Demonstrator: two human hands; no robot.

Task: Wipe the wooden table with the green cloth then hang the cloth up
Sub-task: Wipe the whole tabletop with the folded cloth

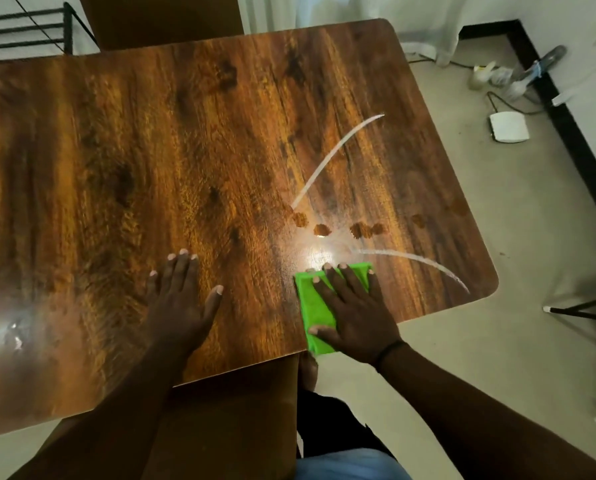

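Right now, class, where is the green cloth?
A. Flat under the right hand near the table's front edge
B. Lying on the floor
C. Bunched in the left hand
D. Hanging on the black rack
A: the right hand presses the green cloth flat on the wooden table at its near edge, while the left hand rests bare on the wood.
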